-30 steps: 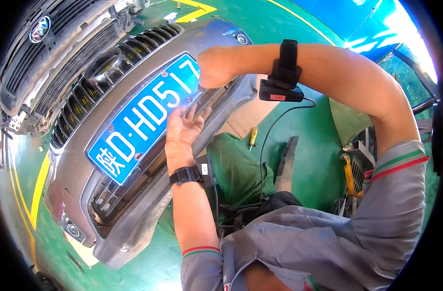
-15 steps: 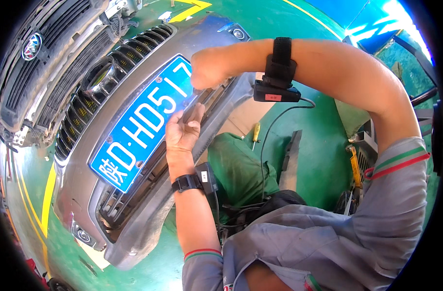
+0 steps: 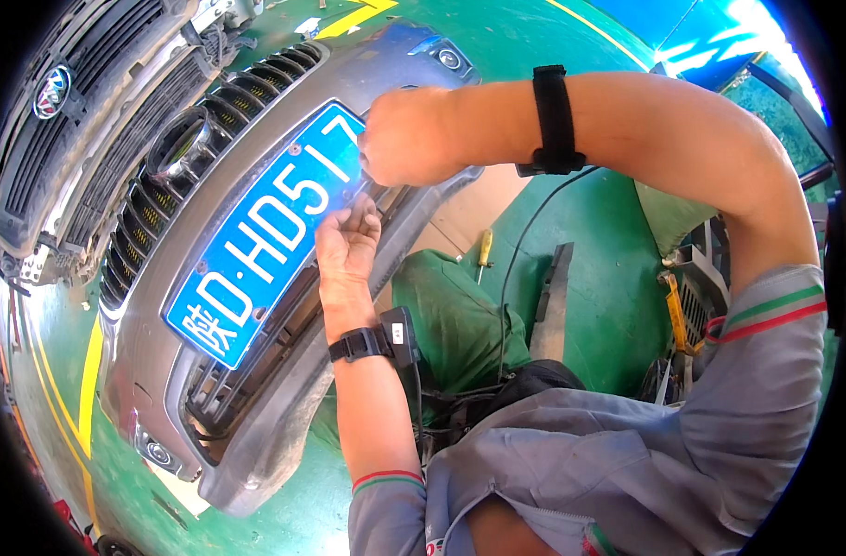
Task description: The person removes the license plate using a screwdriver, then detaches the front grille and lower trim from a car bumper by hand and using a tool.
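Note:
A blue license plate point(image 3: 273, 232) with white characters is fixed across a detached grey car bumper point(image 3: 145, 371) in front of me. My right hand point(image 3: 406, 137) is closed in a fist at the plate's right end, its knuckles up; whatever its fingers grip is hidden behind the hand. Below it, my left hand point(image 3: 347, 243) is turned palm up at the plate's lower edge. Its fingers are bent in and bunched near the plate's surface, and anything between them is too small to make out. Small fasteners dot the plate's face.
Behind the bumper stands a car front with exposed slats point(image 3: 80, 93). A yellow-handled screwdriver point(image 3: 485, 248) and a dark flat strip point(image 3: 555, 287) lie on the green floor to my right. Cardboard point(image 3: 474, 206) sits under the bumper. A yellow tool point(image 3: 677, 310) is farther right.
My right hand has rolled over at the wrist, turning the strap's box out of sight, and sits slightly lower. My left hand's fingers have curled in more at the plate's edge.

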The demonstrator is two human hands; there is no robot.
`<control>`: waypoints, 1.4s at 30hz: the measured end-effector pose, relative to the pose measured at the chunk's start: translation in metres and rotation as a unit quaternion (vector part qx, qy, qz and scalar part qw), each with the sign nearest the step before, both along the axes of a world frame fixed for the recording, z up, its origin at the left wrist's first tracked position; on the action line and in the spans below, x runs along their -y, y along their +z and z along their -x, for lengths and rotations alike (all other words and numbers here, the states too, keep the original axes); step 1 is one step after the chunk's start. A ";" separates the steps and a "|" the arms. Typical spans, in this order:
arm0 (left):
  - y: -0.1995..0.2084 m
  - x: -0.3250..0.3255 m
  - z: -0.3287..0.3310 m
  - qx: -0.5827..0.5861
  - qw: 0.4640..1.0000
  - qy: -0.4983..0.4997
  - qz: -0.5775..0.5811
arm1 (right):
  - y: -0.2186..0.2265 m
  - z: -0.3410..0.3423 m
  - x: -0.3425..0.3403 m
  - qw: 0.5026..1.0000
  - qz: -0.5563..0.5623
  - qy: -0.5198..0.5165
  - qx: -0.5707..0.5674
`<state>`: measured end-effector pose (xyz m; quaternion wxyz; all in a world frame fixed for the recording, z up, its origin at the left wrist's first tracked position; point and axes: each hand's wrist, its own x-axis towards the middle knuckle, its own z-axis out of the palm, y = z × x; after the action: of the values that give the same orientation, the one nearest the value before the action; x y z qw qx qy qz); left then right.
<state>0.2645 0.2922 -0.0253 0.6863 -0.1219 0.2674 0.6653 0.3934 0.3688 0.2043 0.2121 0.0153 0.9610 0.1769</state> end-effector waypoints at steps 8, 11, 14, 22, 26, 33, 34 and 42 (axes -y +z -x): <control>0.005 0.001 -0.002 -0.011 1.000 0.000 -0.020 | -0.007 0.018 -0.012 0.942 0.091 -0.304 0.108; -0.006 0.002 0.003 -0.007 1.000 0.006 -0.019 | -0.020 0.000 0.004 0.998 -0.043 -0.035 -0.025; 0.000 0.001 -0.001 -0.007 1.000 0.005 -0.023 | -0.007 -0.002 0.017 0.994 -0.027 -0.099 -0.025; -0.001 0.006 0.001 -0.012 0.999 0.028 -0.039 | 0.000 0.002 0.000 0.926 0.128 -0.342 -0.094; 0.001 0.004 -0.002 -0.018 0.999 0.014 -0.042 | -0.018 -0.021 -0.005 0.969 -0.008 0.016 -0.245; 0.000 0.006 0.002 -0.005 0.999 0.008 -0.047 | -0.016 -0.012 0.002 0.934 0.103 -0.193 -0.281; -0.001 0.005 0.002 -0.005 0.999 0.009 -0.047 | -0.017 -0.012 0.003 0.922 0.145 -0.172 -0.316; 0.001 0.007 0.002 0.006 0.999 0.008 -0.043 | -0.004 -0.003 0.017 0.892 0.107 -0.323 -0.297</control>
<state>0.2623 0.2849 -0.0248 0.6872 -0.0984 0.2338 0.6808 0.3968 0.3516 0.2000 -0.0373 0.3534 0.9346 -0.0182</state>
